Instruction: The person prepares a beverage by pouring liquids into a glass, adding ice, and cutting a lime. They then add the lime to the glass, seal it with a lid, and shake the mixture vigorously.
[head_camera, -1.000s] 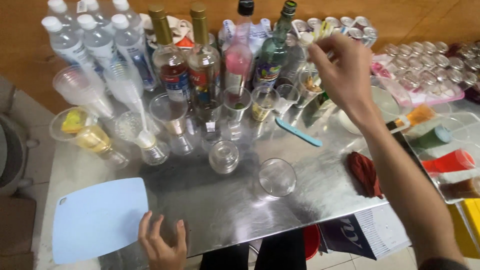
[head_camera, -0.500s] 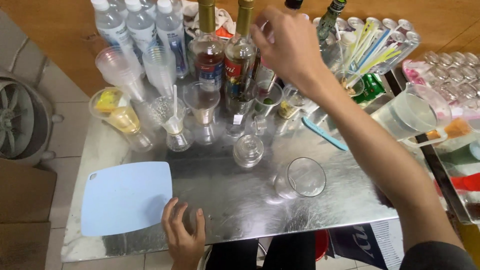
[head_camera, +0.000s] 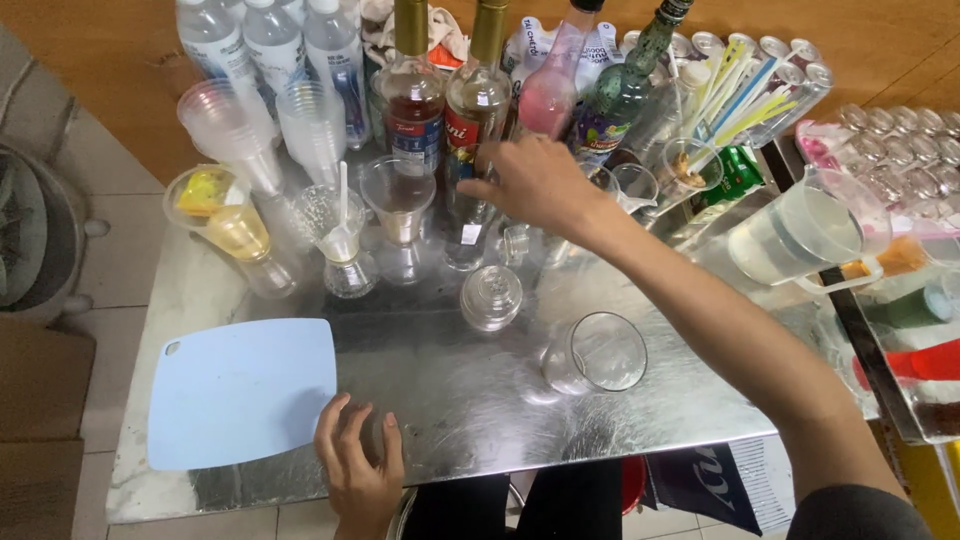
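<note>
At the back row of the metal table (head_camera: 480, 400), your right hand (head_camera: 535, 185) curls its fingers against the clear syrup bottle (head_camera: 475, 120), seemingly closing on its body where the grip is steadiest; your left hand (head_camera: 360, 465) lies open and flat on the near edge beside the blue cutting board (head_camera: 240, 390), likely bracing you; an empty glass (head_camera: 595, 355) stands apart, within reach.
</note>
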